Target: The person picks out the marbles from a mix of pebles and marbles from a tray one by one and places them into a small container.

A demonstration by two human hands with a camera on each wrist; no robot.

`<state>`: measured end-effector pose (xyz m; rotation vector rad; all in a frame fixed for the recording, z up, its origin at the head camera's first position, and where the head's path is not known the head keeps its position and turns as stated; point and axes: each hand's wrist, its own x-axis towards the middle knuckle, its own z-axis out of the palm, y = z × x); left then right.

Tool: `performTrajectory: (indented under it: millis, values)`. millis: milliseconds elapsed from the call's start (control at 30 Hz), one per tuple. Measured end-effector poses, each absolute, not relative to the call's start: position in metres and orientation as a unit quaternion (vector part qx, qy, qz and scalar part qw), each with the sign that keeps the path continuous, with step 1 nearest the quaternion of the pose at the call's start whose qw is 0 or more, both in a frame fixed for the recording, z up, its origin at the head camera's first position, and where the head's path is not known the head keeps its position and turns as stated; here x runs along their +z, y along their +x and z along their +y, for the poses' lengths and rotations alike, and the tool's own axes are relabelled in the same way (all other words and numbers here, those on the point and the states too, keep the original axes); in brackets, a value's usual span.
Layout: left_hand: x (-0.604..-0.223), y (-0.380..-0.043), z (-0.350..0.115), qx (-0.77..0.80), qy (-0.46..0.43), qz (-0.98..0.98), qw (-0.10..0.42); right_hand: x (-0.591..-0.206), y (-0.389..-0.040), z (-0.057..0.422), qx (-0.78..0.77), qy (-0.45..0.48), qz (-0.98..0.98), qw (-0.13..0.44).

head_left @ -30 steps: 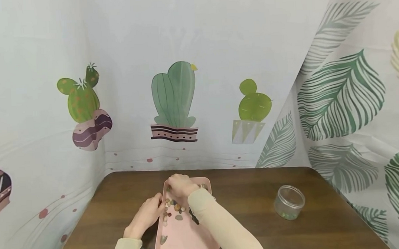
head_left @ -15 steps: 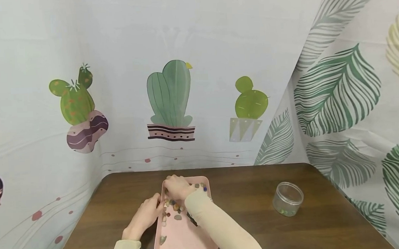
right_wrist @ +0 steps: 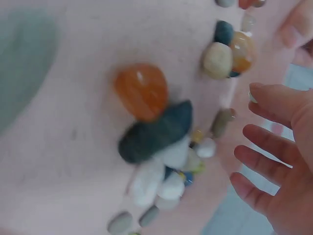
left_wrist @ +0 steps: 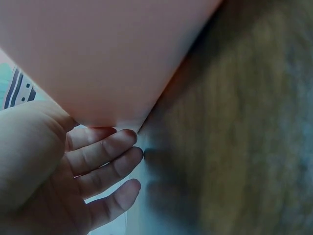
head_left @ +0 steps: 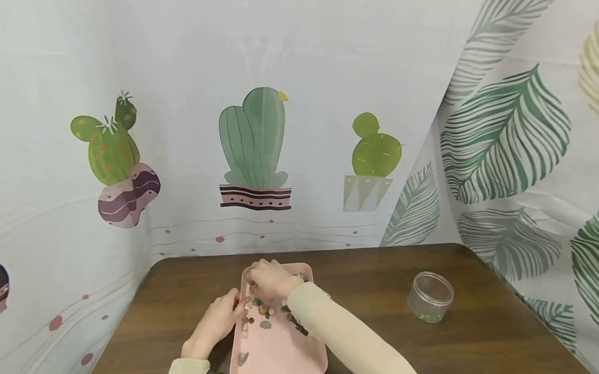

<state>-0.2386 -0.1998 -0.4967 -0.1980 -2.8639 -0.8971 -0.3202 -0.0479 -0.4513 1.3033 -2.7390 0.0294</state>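
Note:
A pink rectangular tray (head_left: 282,358) lies on the table, with several small polished stones inside. My left hand (head_left: 216,319) holds its left wall, thumb over the rim, fingers along the outside (left_wrist: 100,166). My right hand (head_left: 269,278) is inside the tray near the far left corner. In the right wrist view its thumb and index finger pinch a small pale greenish stone (right_wrist: 252,96), mostly hidden by the fingertips; the other fingers are spread. Below this hand lie an orange stone (right_wrist: 142,90), a dark green stone (right_wrist: 157,133) and several white ones.
A clear round jar (head_left: 431,298), lidless, with small green pieces at its bottom, stands to the right on the dark wooden table (head_left: 375,317). A grey-green stone (head_left: 243,358) lies near the tray's front left. Behind the table hangs a printed cloth (head_left: 317,125).
My right hand and forearm have shifted slightly right inside the tray. The left hand keeps its hold on the tray wall. The head view has drifted a little.

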Motion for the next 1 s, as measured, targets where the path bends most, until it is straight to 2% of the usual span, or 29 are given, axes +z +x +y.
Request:
performTrajectory:
  millis: [267,500,733,1000]
  values:
    - [-0.499,-0.239,-0.199,-0.291,-0.057,-0.952,0.071,-0.427,-0.307,-0.028,-0.002,0.469,-0.879,0.087]
    - [-0.497,-0.238,-0.197,-0.296,-0.054,-0.952,0.056,-0.417,-0.295,0.0,-0.009,0.493,-0.866,0.082]
    - [-0.496,-0.24,-0.198,-0.297,-0.048,-0.952,0.052,-0.413,-0.289,0.027,-0.025,0.514,-0.848,0.126]
    - [-0.498,-0.239,-0.197,-0.298,-0.051,-0.952,0.054,-0.404,-0.285,0.07,-0.01,0.498,-0.856,0.14]
